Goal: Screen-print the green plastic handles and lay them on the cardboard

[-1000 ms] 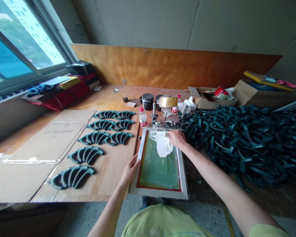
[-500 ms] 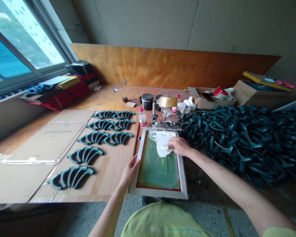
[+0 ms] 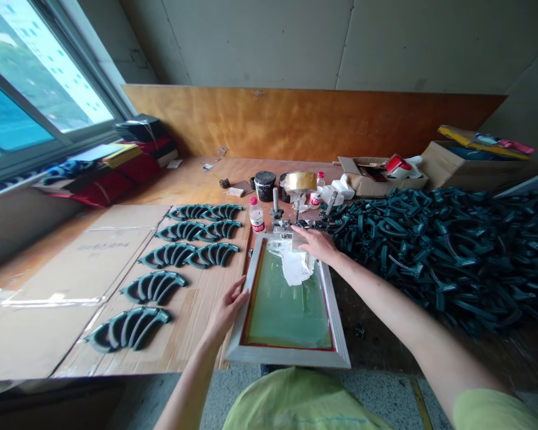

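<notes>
A silkscreen frame with silver edges and a green mesh lies in front of me, its near end seemingly raised. White ink is pooled on the upper part of the mesh. My left hand grips the frame's left edge, the fingertips partly hidden. Over the far end, my right hand holds a pale flat squeegee next to the ink, fingers stretched along it. Metal hinge clamps sit at the frame's far edge.
Dark green curved plastic parts lie in rows on cardboard to the left. A large heap of similar parts covers the right side. Behind stand a red-capped bottle, black tubs, a tape roll and an open carton.
My right hand has moved the squeegee away from me to the frame's far end. The frame's near edge looks larger and closer, as if lifted, with my left hand still on it.
</notes>
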Tool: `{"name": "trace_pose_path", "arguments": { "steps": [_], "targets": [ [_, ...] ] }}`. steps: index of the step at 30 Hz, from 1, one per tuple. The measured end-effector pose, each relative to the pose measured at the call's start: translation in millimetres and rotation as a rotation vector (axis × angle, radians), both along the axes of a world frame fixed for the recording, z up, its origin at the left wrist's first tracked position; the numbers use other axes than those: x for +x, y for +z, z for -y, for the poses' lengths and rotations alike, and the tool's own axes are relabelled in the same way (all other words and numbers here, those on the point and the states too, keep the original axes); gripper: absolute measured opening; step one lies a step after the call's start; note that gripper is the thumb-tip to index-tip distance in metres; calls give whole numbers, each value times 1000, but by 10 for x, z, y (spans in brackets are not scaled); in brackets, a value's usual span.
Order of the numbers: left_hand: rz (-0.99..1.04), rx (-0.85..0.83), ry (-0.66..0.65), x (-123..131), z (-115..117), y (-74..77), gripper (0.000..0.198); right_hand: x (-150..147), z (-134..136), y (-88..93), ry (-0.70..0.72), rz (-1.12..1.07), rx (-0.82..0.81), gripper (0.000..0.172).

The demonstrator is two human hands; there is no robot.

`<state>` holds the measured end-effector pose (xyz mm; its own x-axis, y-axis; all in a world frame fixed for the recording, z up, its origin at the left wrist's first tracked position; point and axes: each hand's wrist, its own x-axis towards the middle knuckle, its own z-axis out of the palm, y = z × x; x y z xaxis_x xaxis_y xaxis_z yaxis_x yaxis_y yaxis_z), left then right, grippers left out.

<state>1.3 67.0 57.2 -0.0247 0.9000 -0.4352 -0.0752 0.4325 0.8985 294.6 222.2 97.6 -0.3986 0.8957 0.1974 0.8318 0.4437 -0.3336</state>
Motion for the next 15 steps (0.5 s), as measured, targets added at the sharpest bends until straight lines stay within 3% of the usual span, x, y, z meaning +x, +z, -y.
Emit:
{"name": "trace_pose_path", "arguments": {
  "steps": [2,5,7,9,12,15],
  "targets": [
    [-27,29,11,-12,-50,311,76,103,-139,68,-104,-18,48,67],
    [-66,181,60,-2,-238,691,55,443,-165,24,-310,-134,149,45],
    [15,321,107,47,-432,864,51,658,-69,-129,-407,-202,94,32],
    [107,415,156,120,-646,995,45,753,95,-356,-417,-231,-14,27],
    [164,451,154,218,-907,1144,40,651,382,-712,-363,-293,-78,53],
    [220,476,172,266,-984,1168,45,457,588,-931,-277,-311,-64,74]
  ]
}}
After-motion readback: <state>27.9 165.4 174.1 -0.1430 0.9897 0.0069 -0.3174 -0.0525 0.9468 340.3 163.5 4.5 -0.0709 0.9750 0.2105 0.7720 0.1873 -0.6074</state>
